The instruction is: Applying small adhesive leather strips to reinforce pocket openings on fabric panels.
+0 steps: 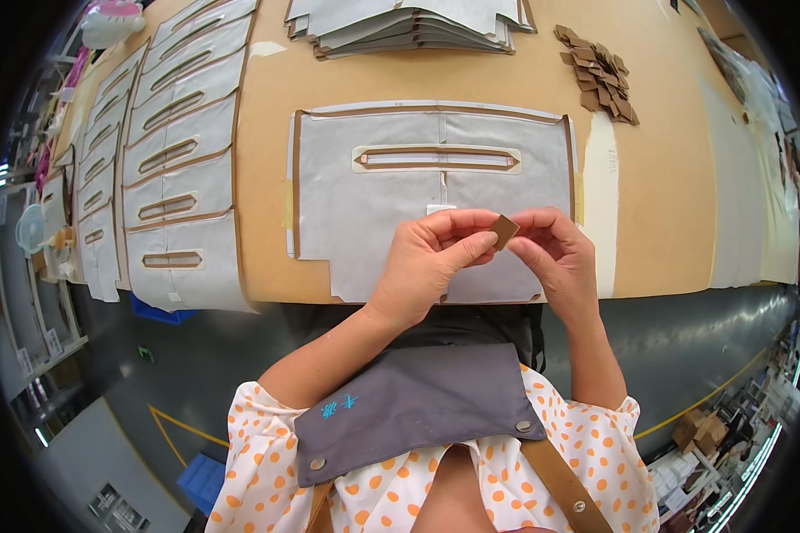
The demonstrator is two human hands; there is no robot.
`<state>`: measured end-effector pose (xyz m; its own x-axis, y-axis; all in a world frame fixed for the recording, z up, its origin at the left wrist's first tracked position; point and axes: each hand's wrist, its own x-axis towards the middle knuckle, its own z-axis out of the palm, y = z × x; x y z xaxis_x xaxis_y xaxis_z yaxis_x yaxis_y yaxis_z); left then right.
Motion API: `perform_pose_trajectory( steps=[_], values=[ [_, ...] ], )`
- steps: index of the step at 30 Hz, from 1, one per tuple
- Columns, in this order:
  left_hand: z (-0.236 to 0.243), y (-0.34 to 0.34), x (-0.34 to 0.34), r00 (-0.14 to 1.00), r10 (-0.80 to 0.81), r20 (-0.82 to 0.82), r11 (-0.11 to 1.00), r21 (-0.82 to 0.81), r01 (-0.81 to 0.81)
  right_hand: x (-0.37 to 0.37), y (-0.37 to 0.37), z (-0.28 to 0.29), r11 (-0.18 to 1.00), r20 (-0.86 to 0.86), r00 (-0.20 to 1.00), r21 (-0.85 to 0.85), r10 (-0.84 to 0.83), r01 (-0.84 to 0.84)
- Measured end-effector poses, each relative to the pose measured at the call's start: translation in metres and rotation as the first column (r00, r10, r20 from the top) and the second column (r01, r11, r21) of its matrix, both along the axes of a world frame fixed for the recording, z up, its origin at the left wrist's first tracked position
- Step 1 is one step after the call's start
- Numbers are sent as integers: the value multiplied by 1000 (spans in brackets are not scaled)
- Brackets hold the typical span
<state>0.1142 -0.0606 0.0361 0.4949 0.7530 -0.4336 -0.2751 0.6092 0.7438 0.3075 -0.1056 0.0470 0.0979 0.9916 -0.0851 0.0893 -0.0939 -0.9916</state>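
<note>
Tan worktable (662, 222) filling most of the workshop view. Your left hand (427, 258) is pinching a small brown square patch (505, 233) above the grey slotted panel (360, 213); your right hand (556, 258) is right at it, can't tell if it's gripping. Looks light, thin, stiffish, so edges are probably your best hold. Brown pile (598, 75) beyond the panel's right side, grey stack (418, 34) past its far edge.

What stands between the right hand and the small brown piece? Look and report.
Nothing visible: the small brown piece, pinched in the left hand, sits right by the grip of the right hand. Whether the two touch, I can't tell. The grey panel lies beneath, not between them.
</note>
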Motion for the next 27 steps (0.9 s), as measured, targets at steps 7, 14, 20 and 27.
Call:
perform_pose_trajectory(
  steps=[7,14,20,27],
  values=[
    [-9,18,11,826,178,-535,491,776,397,45,34,-1,984,25,999,-174,-37,41],
    [-33,32,22,653,391,-649,29,718,696,63,76,-4,952,60,996,-304,63,-42],
    [-37,34,24,653,373,-660,58,718,693,61,96,-4,896,66,991,-437,120,-79],
    [-38,34,23,654,376,-657,62,722,689,59,103,-10,868,94,978,-481,186,-119]
  ],
)
